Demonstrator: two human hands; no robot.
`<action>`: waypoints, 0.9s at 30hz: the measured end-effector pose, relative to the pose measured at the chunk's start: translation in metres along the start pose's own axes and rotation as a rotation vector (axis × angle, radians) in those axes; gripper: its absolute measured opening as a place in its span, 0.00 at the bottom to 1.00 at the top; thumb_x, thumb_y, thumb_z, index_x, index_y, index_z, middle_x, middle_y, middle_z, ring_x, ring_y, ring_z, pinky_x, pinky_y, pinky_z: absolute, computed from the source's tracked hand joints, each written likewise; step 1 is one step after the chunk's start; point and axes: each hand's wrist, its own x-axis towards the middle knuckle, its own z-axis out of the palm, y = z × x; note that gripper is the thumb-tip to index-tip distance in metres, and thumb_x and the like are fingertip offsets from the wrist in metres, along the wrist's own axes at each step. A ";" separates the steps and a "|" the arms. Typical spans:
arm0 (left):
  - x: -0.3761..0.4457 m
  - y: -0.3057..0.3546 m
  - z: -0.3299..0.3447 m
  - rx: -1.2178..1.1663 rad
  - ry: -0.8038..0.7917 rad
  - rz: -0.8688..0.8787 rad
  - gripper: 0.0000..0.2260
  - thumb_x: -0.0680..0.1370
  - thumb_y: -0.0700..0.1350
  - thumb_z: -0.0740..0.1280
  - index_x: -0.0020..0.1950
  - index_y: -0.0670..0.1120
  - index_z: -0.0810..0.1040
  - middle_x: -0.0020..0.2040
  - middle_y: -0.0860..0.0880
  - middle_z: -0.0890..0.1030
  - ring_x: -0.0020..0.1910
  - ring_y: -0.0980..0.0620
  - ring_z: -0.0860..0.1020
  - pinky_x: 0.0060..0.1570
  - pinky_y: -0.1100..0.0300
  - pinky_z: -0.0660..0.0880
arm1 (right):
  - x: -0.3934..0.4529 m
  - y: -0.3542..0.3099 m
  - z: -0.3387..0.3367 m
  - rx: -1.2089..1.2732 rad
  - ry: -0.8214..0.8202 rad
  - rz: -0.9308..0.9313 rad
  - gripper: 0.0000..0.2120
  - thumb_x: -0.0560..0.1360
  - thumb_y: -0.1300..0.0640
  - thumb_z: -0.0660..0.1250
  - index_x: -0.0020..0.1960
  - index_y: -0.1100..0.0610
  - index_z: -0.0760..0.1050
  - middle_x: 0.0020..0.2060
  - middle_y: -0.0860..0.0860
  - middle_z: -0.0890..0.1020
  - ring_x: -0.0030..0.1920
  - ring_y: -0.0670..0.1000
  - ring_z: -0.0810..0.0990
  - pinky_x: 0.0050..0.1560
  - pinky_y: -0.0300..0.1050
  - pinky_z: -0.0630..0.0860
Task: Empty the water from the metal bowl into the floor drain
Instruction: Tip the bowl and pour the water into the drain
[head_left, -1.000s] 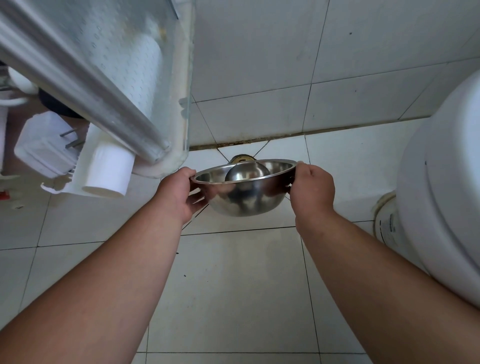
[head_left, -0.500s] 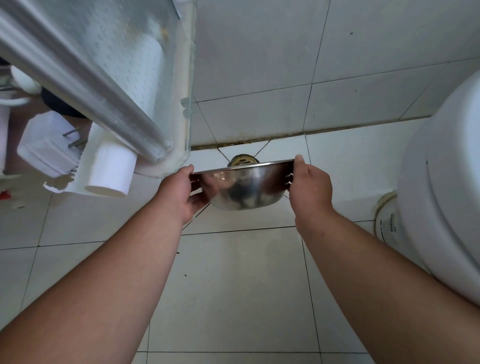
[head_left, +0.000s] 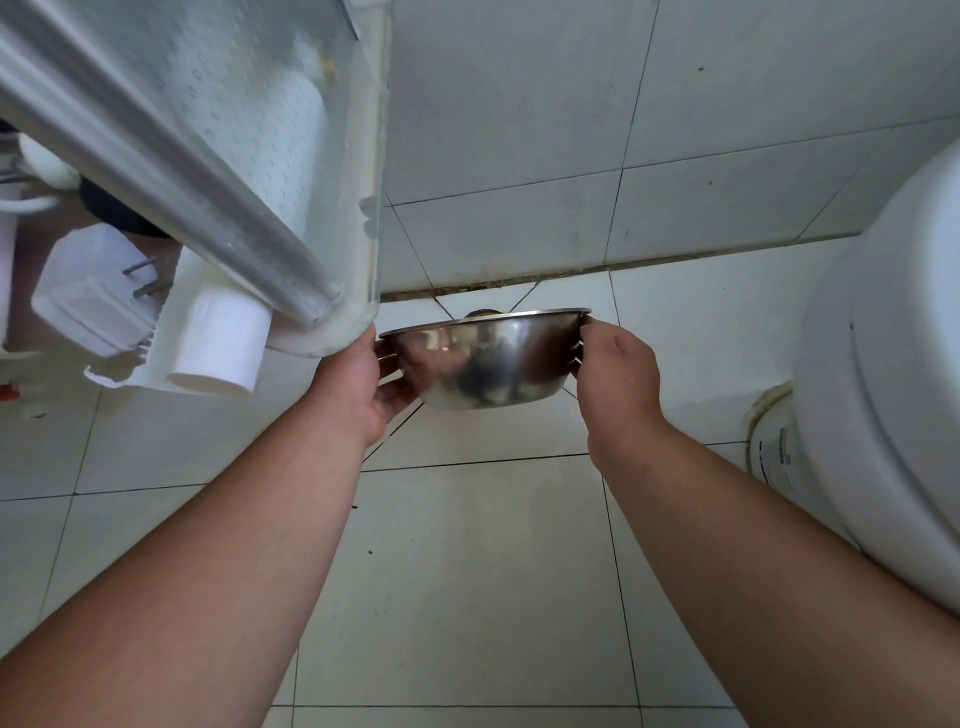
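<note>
I hold a shiny metal bowl (head_left: 488, 361) above the tiled floor with both hands. My left hand (head_left: 358, 387) grips its left rim and my right hand (head_left: 613, 371) grips its right rim. The bowl is tipped away from me, so I see its outer underside and the inside is hidden. Just behind its far rim a small part of the round floor drain (head_left: 483, 313) shows, close to the wall's base. No water is visible from here.
A frosted glass door (head_left: 208, 156) with a metal frame hangs at the upper left, its corner next to my left hand. A white toilet (head_left: 893, 389) fills the right side. A toilet paper roll (head_left: 218, 338) in a white holder sits at the left.
The bowl has tilted further away from me: its inside showed a second ago and only its outside shows now. Both hands kept their grip on the rim.
</note>
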 end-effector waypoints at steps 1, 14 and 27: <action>0.000 0.000 0.001 -0.005 0.004 0.009 0.19 0.87 0.59 0.63 0.62 0.45 0.84 0.58 0.43 0.91 0.55 0.40 0.89 0.37 0.50 0.87 | 0.000 0.000 0.000 0.003 0.000 -0.008 0.15 0.72 0.52 0.60 0.43 0.65 0.74 0.36 0.51 0.74 0.39 0.51 0.72 0.62 0.64 0.76; -0.008 0.003 0.007 0.010 -0.005 0.062 0.22 0.88 0.59 0.61 0.73 0.46 0.82 0.67 0.45 0.88 0.66 0.41 0.85 0.49 0.51 0.87 | -0.008 -0.006 -0.002 0.000 -0.078 -0.046 0.18 0.76 0.54 0.59 0.57 0.44 0.85 0.45 0.33 0.86 0.45 0.32 0.81 0.47 0.39 0.74; -0.004 0.003 0.005 0.117 -0.009 0.062 0.31 0.84 0.69 0.57 0.68 0.46 0.85 0.65 0.45 0.87 0.66 0.40 0.84 0.72 0.42 0.78 | -0.009 -0.005 -0.001 0.022 -0.132 -0.016 0.23 0.77 0.52 0.60 0.67 0.38 0.81 0.51 0.25 0.79 0.53 0.26 0.74 0.54 0.36 0.72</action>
